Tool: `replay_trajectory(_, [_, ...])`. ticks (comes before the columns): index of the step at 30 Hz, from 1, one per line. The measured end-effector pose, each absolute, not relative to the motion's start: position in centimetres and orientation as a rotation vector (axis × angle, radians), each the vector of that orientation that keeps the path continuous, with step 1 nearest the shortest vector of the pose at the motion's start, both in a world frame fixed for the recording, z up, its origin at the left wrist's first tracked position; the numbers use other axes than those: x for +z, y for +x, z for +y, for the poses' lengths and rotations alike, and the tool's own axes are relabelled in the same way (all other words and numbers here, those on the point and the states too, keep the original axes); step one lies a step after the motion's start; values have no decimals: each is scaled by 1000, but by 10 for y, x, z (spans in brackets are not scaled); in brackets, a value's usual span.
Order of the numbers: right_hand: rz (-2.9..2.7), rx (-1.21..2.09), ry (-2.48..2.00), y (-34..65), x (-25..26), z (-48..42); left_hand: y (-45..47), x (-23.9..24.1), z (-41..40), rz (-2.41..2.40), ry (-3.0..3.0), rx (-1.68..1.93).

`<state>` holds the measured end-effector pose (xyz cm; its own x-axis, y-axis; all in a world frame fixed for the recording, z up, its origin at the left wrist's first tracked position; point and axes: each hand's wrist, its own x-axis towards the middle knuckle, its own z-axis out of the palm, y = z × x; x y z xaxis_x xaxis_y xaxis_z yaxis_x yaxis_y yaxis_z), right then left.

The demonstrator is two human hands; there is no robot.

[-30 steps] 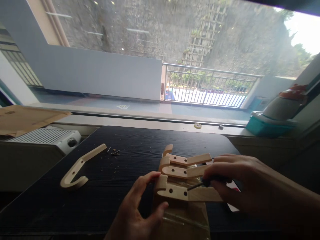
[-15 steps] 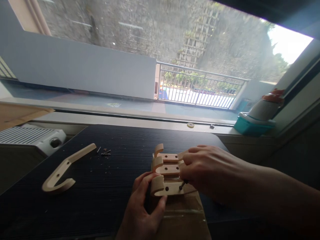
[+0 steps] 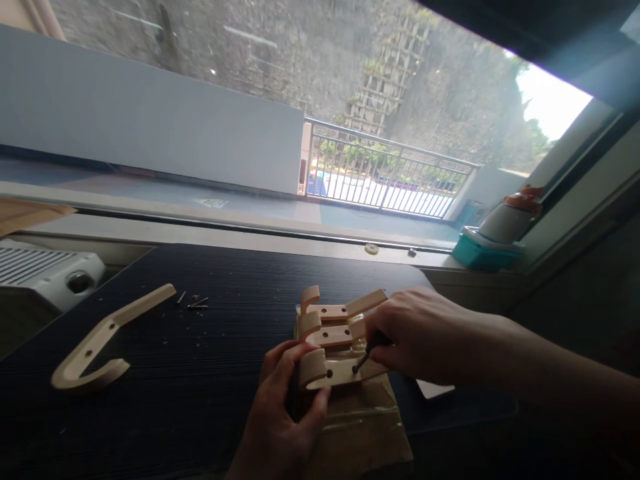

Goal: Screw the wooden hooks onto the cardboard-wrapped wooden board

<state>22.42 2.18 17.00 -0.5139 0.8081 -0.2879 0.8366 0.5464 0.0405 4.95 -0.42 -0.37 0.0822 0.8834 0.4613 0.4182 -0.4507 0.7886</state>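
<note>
The left hand closes around the curved end of the nearest wooden hook, thumb below and fingers on top. The right hand grips a small dark screwdriver, whose tip sits at a hole in that hook's flat arm. The hook lies on a brown taped package near the front of the dark tabletop, with two more hooks just behind it. A loose hook lies well apart to the left, near a few screws.
</note>
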Motion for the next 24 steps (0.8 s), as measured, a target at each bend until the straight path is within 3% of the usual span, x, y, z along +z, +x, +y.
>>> replay_trajectory(11, [2539, -86, 1021, 210, 180, 19, 49, -4, -8, 1347, 1859, 1299])
replay_trajectory(24, [2460, -109, 1309, 205, 182, 19, 49, 0, -7, 1372, 1834, 1281])
